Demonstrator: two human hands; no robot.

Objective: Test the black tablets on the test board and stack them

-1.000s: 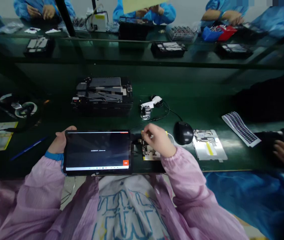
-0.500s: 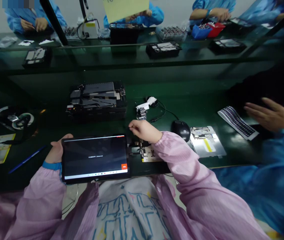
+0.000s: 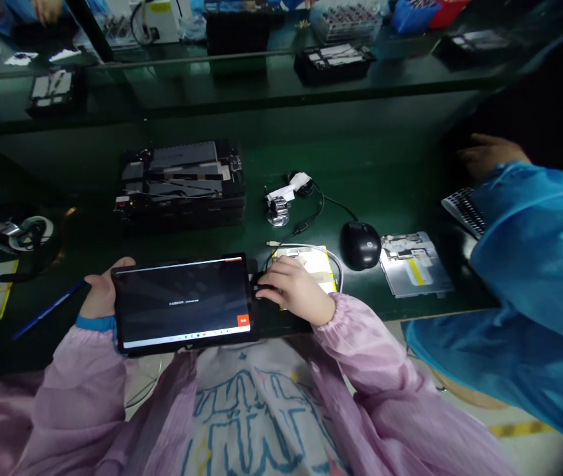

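Note:
A black tablet (image 3: 182, 302) with a dim lit screen and an orange button lies at the near edge of the green bench. My left hand (image 3: 99, 291) grips its left edge, thumb over the bezel. My right hand (image 3: 292, 285) sits against the tablet's right edge, fingers curled round a small dark connector there. Under that hand lies a yellowish circuit board (image 3: 317, 264) with a white cable looping beside it.
A black mouse (image 3: 359, 245) and a metal plate (image 3: 414, 271) lie to the right. A black tray of parts (image 3: 182, 182) and a small counter (image 3: 278, 211) stand behind. A co-worker's blue sleeve (image 3: 534, 251) reaches in at right. A blue pen (image 3: 46, 309) lies left.
My right hand has come down from above the board to the tablet's right edge and closed on the connector. The co-worker's arm has moved in over the right side.

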